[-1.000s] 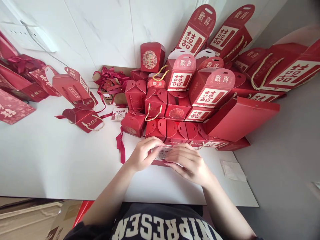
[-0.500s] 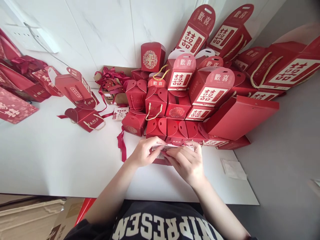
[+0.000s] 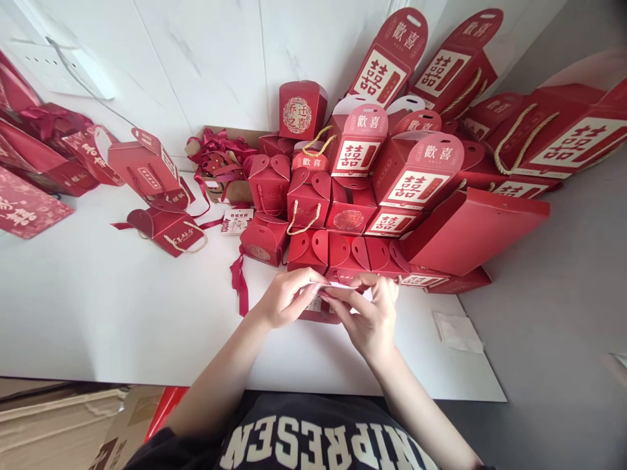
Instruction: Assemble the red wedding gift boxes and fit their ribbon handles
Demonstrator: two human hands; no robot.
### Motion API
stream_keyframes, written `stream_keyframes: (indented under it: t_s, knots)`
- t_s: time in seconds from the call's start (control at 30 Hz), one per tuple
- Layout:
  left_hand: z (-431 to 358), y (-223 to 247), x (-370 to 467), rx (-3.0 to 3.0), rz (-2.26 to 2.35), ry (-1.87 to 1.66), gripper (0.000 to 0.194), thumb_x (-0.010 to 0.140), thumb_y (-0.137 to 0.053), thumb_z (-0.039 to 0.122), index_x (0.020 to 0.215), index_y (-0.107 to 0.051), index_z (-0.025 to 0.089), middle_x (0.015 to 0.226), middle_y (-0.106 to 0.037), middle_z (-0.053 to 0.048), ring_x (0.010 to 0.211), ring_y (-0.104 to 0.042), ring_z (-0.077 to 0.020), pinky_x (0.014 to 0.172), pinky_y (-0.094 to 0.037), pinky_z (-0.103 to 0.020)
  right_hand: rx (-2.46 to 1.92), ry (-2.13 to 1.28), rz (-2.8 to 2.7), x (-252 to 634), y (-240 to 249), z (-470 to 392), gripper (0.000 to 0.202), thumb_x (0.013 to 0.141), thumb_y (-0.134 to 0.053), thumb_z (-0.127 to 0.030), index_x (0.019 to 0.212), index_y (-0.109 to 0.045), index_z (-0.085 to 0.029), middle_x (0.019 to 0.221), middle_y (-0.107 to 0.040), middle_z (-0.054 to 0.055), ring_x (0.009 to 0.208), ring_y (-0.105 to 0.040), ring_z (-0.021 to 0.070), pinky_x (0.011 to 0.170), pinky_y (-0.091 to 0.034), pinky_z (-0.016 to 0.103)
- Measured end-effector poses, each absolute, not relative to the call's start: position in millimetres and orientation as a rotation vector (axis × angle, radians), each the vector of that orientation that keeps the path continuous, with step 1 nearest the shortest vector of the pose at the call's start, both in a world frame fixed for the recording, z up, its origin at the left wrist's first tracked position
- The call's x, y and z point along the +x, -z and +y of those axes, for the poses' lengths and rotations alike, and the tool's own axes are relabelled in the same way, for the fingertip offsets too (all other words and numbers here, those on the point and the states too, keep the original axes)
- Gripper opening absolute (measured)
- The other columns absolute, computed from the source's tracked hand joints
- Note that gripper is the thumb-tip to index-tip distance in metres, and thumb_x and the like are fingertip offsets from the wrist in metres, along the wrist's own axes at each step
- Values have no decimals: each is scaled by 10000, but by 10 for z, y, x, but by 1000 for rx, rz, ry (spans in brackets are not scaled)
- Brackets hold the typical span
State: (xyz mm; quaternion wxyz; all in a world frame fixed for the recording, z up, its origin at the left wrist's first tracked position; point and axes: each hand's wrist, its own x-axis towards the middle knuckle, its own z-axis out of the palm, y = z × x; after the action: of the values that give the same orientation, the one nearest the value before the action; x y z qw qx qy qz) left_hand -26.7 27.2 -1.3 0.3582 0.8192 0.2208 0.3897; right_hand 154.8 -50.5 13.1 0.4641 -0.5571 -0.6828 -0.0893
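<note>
My left hand point(image 3: 287, 297) pinches the left side of a red gift box point(image 3: 321, 316) with a pale flap edge, thumb and fingers pressed together. From the other side my right hand point(image 3: 369, 310) grips the same box, its fingers bent over the flap. Most of the box is hidden behind my fingers; a bit of printed picture shows on its front. Just beyond my hands stands a row of small red boxes with rounded, holed tops point(image 3: 347, 253).
Stacked red boxes point(image 3: 416, 186) fill the back right of the white table point(image 3: 161, 320). A ribbon-filled carton point(image 3: 230, 190) stands behind, with a printed card point(image 3: 237, 222) before it. A roped red box point(image 3: 169, 230) lies left; a white packet point(image 3: 458, 331) lies right.
My right hand has shifted slightly, its fingers lifting and curling more over the flap. The pale flap looks narrower, and the box is still in both hands.
</note>
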Motion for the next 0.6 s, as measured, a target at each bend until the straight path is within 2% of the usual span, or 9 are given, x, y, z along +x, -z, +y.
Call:
stream_keyframes:
  t_s: [0.1, 0.17, 0.27, 0.37, 0.43, 0.53, 0.6]
  knots:
    - [274, -5, -277, 2113, 514, -1004, 228, 987, -444, 192, 1080, -650, 156, 977, -724, -79, 870, -690, -178, 735, -508, -267, -1318, -15, -1600, 1594, -163, -447, 104, 836, -788, -324, 878, -722, -255, 965, -634, 59, 880, -592, 222, 798, -420, 396]
    - [280, -12, -270, 2123, 493, -1016, 239, 985, -445, 219, 1084, -651, 148, 982, -726, -90, 878, -694, -190, 745, -520, -284, -1308, -278, -1547, 1628, -185, -392, 172, 809, -810, -342, 824, -684, -226, 895, -663, 41, 843, -618, 209, 774, -452, 367]
    - [287, -3, -231, 2142, 558, -1050, 152, 937, -580, 257, 1013, -661, 153, 897, -732, -65, 776, -686, -170, 674, -515, -262, -1273, -750, -1456, 1664, -191, -296, 203, 806, -804, -376, 776, -679, -220, 762, -682, 3, 713, -625, 173, 685, -473, 310]
    - [289, 26, -182, 2129, 627, -1134, 92, 873, -706, 235, 921, -674, 164, 800, -731, -27, 688, -677, -135, 620, -506, -222, -1213, -967, -1357, 1668, -164, -249, 262, 900, -684, -427, 748, -687, -212, 722, -679, 8, 683, -633, 171, 648, -489, 291]
    - [289, 43, -163, 2115, 621, -1164, 76, 864, -718, 208, 921, -690, 168, 819, -746, -29, 717, -698, -136, 644, -526, -215, -1242, -850, -1350, 1656, -133, -291, 328, 981, -553, -415, 768, -702, -215, 777, -692, 32, 767, -659, 192, 711, -512, 312]
    - [286, 40, -157, 2110, 607, -1168, 82, 867, -707, 172, 949, -709, 172, 865, -759, -44, 774, -717, -150, 687, -548, -227, -1346, -235, -1291, 1622, -50, -477, 246, 994, -524, -324, 897, -724, -220, 903, -702, 76, 896, -653, 228, 826, -502, 372]
    - [282, 22, -159, 2118, 610, -1173, 78, 869, -700, 172, 946, -717, 173, 856, -758, -48, 758, -714, -150, 661, -546, -228, -1319, 80, -1346, 1577, 34, -634, 187, 965, -562, -257, 865, -715, -219, 757, -687, 55, 735, -635, 209, 739, -489, 356]
